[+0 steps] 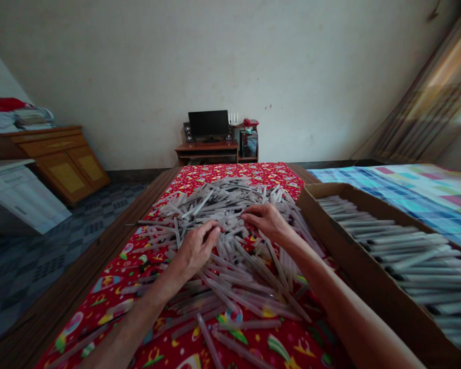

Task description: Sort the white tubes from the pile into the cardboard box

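A large heap of thin translucent plastic tubes [234,277] lies loose on a red patterned cloth [111,292], with some dark slim pieces among them. My left hand [198,246] is over the middle of the heap, its thumb and fingers drawn together. Just right of it and slightly farther away, my right hand [267,220] has its fingertips pinched over the same heap. The two hands face each other a short gap apart. Whatever sits between the fingertips of either hand blends into the pale tubes behind and cannot be made out.
An open cardboard box [346,256] on my right holds many stacked greyish tubes [411,251], some with black ends. Beyond it is a bed with a checked cover [369,179]. A monitor [208,123] stands on a desk by the far wall; a wooden cabinet [67,164] is at left.
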Demonstrator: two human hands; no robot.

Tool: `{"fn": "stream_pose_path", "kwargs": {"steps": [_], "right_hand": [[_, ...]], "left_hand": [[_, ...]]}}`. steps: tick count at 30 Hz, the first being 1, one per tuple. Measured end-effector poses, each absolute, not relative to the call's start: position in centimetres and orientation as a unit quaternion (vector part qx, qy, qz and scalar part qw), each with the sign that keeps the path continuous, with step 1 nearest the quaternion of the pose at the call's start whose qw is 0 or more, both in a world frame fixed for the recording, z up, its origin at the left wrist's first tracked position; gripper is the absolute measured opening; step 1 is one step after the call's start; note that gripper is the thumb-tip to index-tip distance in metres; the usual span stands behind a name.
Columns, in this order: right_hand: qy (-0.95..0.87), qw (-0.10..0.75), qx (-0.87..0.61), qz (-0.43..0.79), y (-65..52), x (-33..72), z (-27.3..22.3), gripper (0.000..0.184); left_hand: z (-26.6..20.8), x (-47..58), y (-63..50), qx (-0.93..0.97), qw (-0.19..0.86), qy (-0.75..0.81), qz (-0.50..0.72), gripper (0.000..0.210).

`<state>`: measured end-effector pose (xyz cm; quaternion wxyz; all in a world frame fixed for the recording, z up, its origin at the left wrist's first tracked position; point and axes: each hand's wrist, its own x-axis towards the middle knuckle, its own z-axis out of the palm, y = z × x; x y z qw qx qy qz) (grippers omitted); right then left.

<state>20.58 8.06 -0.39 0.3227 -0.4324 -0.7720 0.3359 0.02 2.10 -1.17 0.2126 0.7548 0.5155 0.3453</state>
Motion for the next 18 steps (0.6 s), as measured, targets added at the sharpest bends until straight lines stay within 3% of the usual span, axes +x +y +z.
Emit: {"fn": "stream_pose_path", "kwargs": {"steps": [2,5,18], "right_hand": [[-0.724,0.371,-0.387,0.435,7.6,20.0,0.5,0.03],[-0.716,0.388,-0.333,0.476,6.9,19.6,1.0,0.033],[-0.805,0.349,-0.36,0.317,6.2,19.9,1.5,0.02]], "left_hand": [[-0.9,0.2,1.8,0.773,0.188,0.509,0.329,0.031],[-0.7,0.5,1.6,0.787,0.165,0.5,0.322,0.03],[-0.5,0.6,1.4,0.795,0.148,0.493,0.32,0.028]]}}
